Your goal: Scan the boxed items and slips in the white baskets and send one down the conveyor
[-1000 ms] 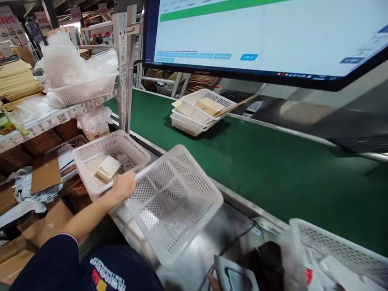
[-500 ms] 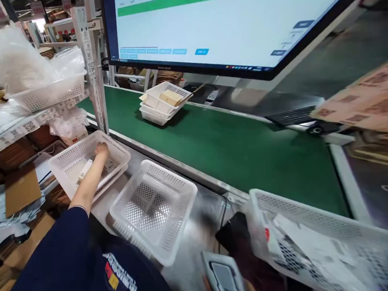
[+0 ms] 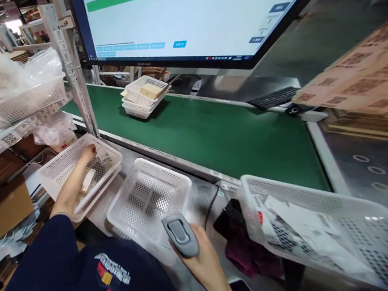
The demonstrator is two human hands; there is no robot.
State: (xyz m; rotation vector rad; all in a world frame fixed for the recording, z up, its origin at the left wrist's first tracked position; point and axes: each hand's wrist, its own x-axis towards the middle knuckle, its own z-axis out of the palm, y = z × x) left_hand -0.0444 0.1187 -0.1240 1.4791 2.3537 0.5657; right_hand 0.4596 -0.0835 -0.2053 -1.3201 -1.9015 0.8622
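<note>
My left hand [image 3: 87,154] reaches into a white perforated basket [image 3: 53,171] at the left and touches a small label or packet [image 3: 103,158] beside a small cream box [image 3: 88,180]. My right hand [image 3: 203,261] grips a grey handheld barcode scanner [image 3: 181,236] at the bottom centre, over the near rim of an empty white basket [image 3: 151,202]. A third white basket [image 3: 321,229] at the right holds plastic-wrapped items.
A green conveyor belt [image 3: 227,138] runs behind the baskets, carrying stacked white baskets [image 3: 141,96] with cardboard pieces. A large monitor [image 3: 184,20] hangs above. A keyboard [image 3: 274,98] lies at the right. Shelves at the left hold a basket of plastic bags [image 3: 18,94]. A dark cloth [image 3: 245,244] lies near the scanner.
My left hand let go of the empty basket, which now rests flat, and reached into the left basket. My right hand raised the scanner into view. The camera panned right.
</note>
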